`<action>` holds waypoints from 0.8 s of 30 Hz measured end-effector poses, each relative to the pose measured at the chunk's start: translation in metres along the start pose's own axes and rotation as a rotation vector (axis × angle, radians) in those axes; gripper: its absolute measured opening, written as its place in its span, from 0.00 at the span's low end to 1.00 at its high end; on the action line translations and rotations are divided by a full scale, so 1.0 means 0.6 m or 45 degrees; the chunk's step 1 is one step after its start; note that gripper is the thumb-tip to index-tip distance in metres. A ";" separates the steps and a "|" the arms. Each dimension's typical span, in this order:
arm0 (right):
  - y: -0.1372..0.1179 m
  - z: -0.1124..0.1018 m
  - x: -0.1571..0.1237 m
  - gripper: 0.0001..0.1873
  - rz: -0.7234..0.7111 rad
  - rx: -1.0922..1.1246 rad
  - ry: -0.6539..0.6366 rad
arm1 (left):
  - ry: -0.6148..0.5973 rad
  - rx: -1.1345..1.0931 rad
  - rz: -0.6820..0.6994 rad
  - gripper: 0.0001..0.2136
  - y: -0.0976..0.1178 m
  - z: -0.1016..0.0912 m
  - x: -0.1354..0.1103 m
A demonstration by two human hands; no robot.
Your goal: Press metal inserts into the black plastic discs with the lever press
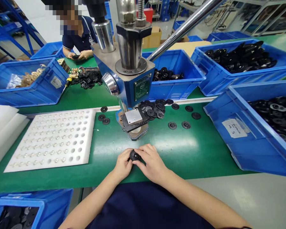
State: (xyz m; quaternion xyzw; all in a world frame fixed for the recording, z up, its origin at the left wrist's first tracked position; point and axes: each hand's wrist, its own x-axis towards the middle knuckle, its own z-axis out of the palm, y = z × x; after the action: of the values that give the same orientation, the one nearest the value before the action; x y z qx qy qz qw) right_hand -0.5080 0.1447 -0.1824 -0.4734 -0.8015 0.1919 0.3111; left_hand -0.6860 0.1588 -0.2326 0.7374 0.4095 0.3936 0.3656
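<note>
From the head camera I see my left hand (124, 165) and my right hand (150, 162) meeting low over the green bench (186, 152), just in front of the hand press (131, 79). Both pinch one small black round part (134, 155) between them: the left fingers close on its left edge, the right thumb and fingers on its right and top. The part sits just above the bench, near the front edge, directly below the press fixture (134, 122).

Left of my hands lies a white foam tray (53, 140) full of holes, many holding small pale pieces. Behind the press base sits a loose pile of black discs (154, 108), with single discs scattered to either side. Blue bins (250, 140) with more black parts stand to my right and beyond.

Across the bench another person (77, 35) bends over something held in both hands.
</note>
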 end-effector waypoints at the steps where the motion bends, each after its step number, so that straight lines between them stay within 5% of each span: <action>1: -0.002 0.000 -0.001 0.16 0.007 -0.005 -0.003 | 0.002 0.005 0.010 0.10 0.000 0.000 -0.001; 24: 0.006 0.015 -0.006 0.18 -0.013 0.054 0.090 | -0.014 0.068 -0.036 0.10 0.005 -0.002 0.005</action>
State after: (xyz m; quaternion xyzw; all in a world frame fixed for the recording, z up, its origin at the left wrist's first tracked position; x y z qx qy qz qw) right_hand -0.5102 0.1431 -0.1924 -0.4691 -0.7881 0.1903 0.3500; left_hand -0.6849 0.1608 -0.2287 0.7431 0.4282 0.3732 0.3537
